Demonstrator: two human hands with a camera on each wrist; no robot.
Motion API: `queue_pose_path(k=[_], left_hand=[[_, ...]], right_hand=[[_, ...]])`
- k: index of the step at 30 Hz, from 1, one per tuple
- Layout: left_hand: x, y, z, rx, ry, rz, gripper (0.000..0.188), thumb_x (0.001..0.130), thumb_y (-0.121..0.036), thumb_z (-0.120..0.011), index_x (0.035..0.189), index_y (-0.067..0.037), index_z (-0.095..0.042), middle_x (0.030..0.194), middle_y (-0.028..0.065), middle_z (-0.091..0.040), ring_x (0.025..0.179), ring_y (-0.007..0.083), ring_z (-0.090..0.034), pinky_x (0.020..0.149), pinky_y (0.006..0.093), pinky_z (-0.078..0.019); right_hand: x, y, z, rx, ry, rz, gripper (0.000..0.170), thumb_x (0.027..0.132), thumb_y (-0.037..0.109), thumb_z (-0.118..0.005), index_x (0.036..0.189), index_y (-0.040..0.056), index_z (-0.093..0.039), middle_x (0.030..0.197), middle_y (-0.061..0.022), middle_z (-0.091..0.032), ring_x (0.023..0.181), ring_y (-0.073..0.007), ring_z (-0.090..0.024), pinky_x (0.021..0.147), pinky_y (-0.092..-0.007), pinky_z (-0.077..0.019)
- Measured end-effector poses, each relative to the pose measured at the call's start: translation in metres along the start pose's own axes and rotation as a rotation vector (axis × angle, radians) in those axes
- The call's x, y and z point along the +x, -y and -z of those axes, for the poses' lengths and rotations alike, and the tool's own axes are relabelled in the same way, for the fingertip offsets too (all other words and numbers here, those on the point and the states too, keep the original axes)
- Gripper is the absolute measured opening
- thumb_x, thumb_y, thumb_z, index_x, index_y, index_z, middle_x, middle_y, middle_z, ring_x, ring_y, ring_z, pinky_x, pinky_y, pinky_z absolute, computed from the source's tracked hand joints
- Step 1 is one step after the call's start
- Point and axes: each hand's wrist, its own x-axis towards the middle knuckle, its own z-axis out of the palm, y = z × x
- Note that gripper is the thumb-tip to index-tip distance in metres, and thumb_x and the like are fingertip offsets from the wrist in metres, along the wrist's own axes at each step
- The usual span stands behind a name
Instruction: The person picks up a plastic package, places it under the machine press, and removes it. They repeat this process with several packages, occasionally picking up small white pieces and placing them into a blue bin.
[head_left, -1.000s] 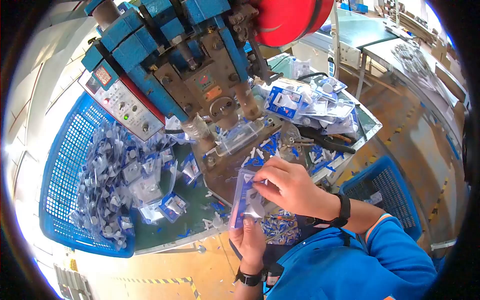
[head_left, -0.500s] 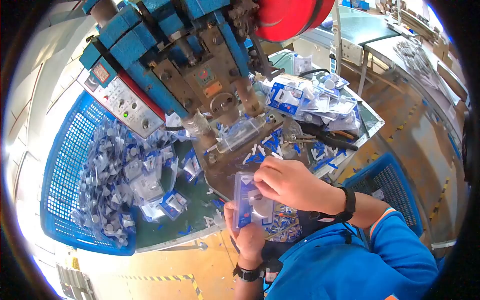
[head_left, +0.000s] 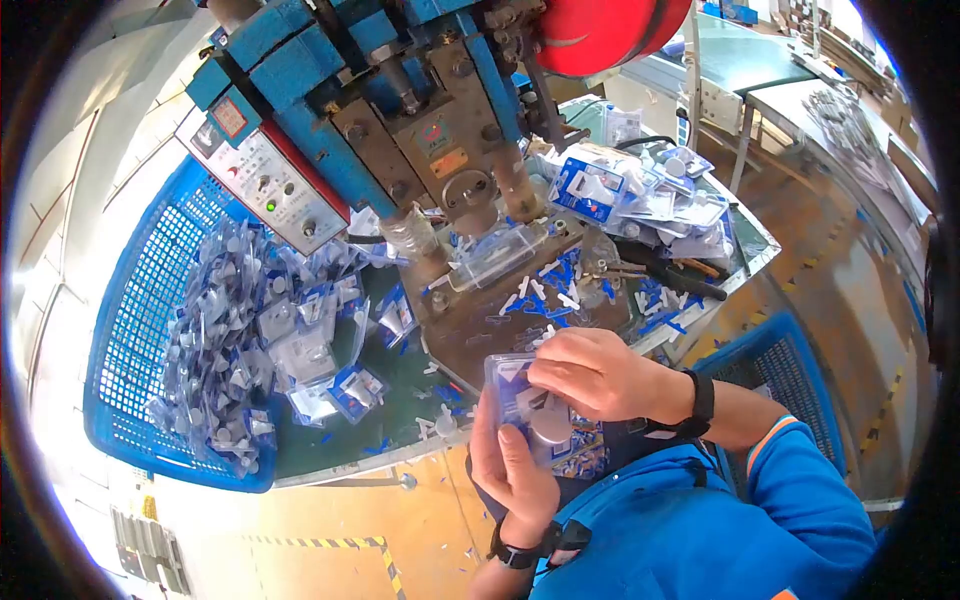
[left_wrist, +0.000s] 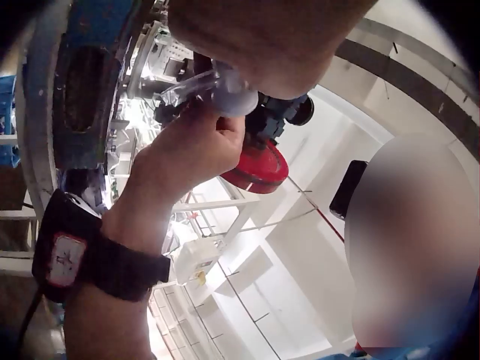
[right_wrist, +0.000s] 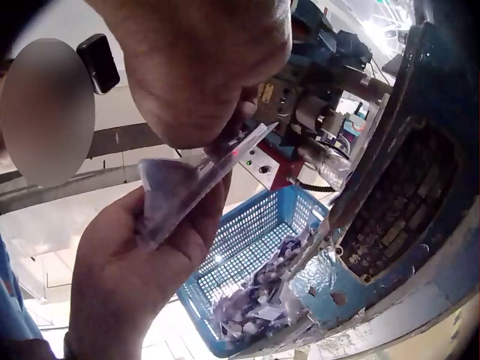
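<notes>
A clear blister pack (head_left: 508, 392) with a blue-and-white card and a round white piece under the plastic is held over the person's lap, in front of the press. The left hand (head_left: 515, 472) grips its lower left part, thumb on the front and fingers along the left edge. At the upper right of the pack, the right hand (head_left: 600, 378) pinches with curled fingertips, which the hand itself partly hides. In the right wrist view the pack (right_wrist: 169, 199) appears edge-on, resting in the left hand (right_wrist: 127, 262), with the right hand (right_wrist: 202, 67) above it.
A blue press (head_left: 440, 130) with a control box (head_left: 262, 185) stands ahead. Packs fill a blue basket (head_left: 130, 330) at left, and more packs (head_left: 650, 200) are piled at right. Small blue and white pieces (head_left: 540, 290) litter the worktable. Another blue basket (head_left: 790, 360) sits low at right.
The left hand has shifted its hold from the pack's bottom to higher on its left side. The right hand stays at the upper right. The head view has shifted slightly.
</notes>
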Motion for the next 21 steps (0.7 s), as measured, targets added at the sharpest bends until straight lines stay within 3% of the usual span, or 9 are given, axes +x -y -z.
queue_pose_path(k=[7,14,16,20,21], left_hand=[[-0.011,0.001,-0.007,0.127,0.014,-0.076,0.057,0.103,-0.035,-0.045,0.140,0.008,-0.043,0.136,0.0185,-0.052,0.122,0.0260,-0.052,0.103,0.0405,-0.0422],[-0.002,0.009,0.001,0.056,0.030,-0.056,0.055,0.104,-0.034,-0.040,0.142,0.006,-0.040,0.137,0.0191,-0.051,0.124,0.0276,-0.051,0.105,0.0413,-0.0411],[0.001,0.009,-0.001,0.025,-0.022,-0.057,0.055,0.105,-0.035,-0.038,0.142,0.006,-0.040,0.137,0.0199,-0.050,0.123,0.0286,-0.052,0.102,0.0405,-0.0439],[0.001,0.013,0.007,0.213,0.017,-0.160,0.052,0.106,-0.032,-0.033,0.142,0.006,-0.040,0.138,0.0217,-0.049,0.119,0.0295,-0.055,0.097,0.0396,-0.0482],[0.002,0.013,0.007,0.138,0.014,-0.135,0.051,0.107,-0.030,-0.032,0.142,0.006,-0.040,0.137,0.0220,-0.049,0.119,0.0294,-0.055,0.097,0.0396,-0.0485]], right_hand=[[-0.005,0.000,0.001,0.021,-0.024,0.022,0.035,0.066,0.007,-0.070,0.099,-0.0034,-0.063,0.096,-0.0129,-0.055,0.081,-0.0291,-0.061,0.066,-0.0366,-0.0525],[0.001,-0.001,0.002,0.145,-0.097,-0.131,0.030,0.073,0.008,-0.077,0.099,0.0006,-0.064,0.091,-0.0115,-0.060,0.081,-0.0293,-0.062,0.066,-0.0375,-0.0519],[0.005,-0.001,0.005,0.160,-0.144,-0.240,0.029,0.074,0.010,-0.079,0.098,0.0022,-0.064,0.089,-0.0103,-0.062,0.080,-0.0290,-0.062,0.065,-0.0377,-0.0516],[0.004,0.001,0.003,0.136,-0.143,-0.214,0.026,0.074,0.009,-0.079,0.094,0.0042,-0.063,0.087,-0.0093,-0.062,0.074,-0.0281,-0.062,0.064,-0.0376,-0.0514],[0.004,0.003,0.003,0.139,-0.139,-0.227,0.026,0.074,0.010,-0.079,0.094,0.0042,-0.063,0.087,-0.0094,-0.061,0.074,-0.0279,-0.062,0.064,-0.0376,-0.0515]])
